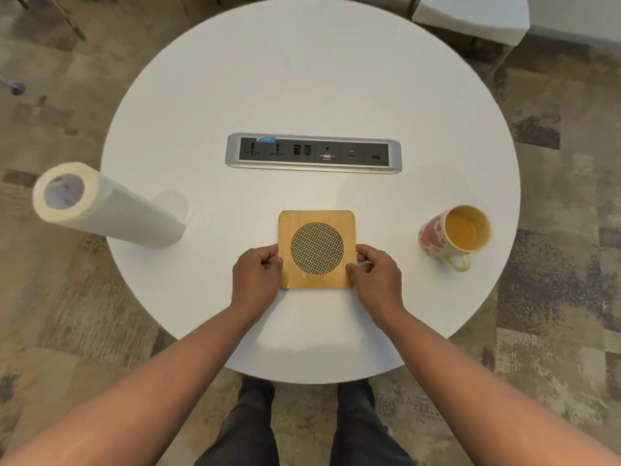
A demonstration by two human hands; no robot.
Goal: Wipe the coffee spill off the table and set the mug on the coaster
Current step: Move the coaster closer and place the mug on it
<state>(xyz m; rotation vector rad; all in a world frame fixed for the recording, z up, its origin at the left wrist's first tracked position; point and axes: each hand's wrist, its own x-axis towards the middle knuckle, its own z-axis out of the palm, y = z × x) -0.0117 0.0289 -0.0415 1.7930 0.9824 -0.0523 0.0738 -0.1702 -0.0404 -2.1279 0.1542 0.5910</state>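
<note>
while both hands pinch the coaster (316, 249) at its near corners, left hand (257, 270) on the left edge and right hand (378, 272) on the right, each grip closed on the wood, it lies flat on the table (302, 79), near the front edge. the mug (454, 234) stands upright well to the right, apart from the coaster and holding liquid, so a careless sweep of the right arm could knock it and add to the mess. i can't make out a spill on the white top; it may be too pale to see. the roll (107, 206) stands near the left rim, where a nudge could send it off. counted: one coaster, one mug, one roll, one socket strip (313, 153), two hands.
</note>
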